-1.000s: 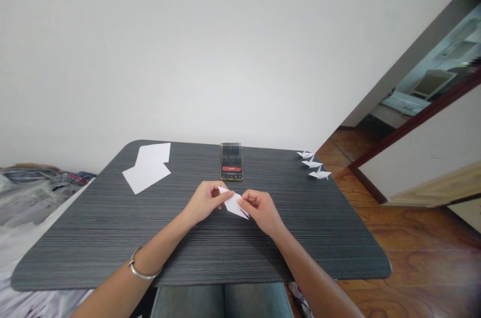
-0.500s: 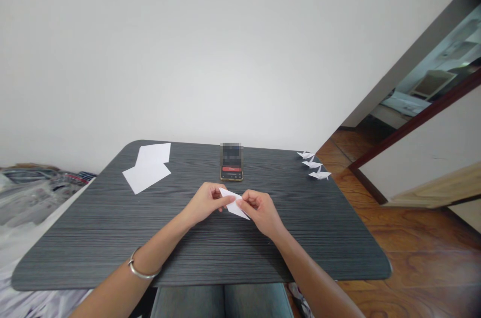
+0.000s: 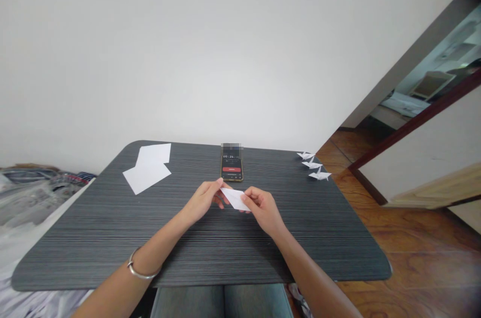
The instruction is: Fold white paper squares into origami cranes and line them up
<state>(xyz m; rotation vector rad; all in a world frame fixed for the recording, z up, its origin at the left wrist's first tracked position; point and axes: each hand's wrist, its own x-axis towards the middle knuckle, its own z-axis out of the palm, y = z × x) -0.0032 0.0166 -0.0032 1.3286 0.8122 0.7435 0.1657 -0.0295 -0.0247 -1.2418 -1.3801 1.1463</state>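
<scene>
Both my hands hold a small folded white paper piece [image 3: 235,198] just above the dark striped table [image 3: 112,238]. My left hand [image 3: 205,200] pinches its left tip with thumb and fingers. My right hand [image 3: 261,208] pinches its right end, fingers curled. The paper is a narrow pointed shape, tilted down to the right. A silver bangle [image 3: 141,270] circles my left wrist.
A phone [image 3: 231,166] with a lit screen lies just beyond my hands. Two white sheets [image 3: 148,168] lie at the back left. Three folded paper cranes [image 3: 313,165] stand in a row at the back right. Wooden floor and a doorway lie to the right; clothes are heaped at left.
Both hands have lifted the folded paper slightly and moved it a little away from me, toward the phone. The paper now lies flatter between the fingertips.
</scene>
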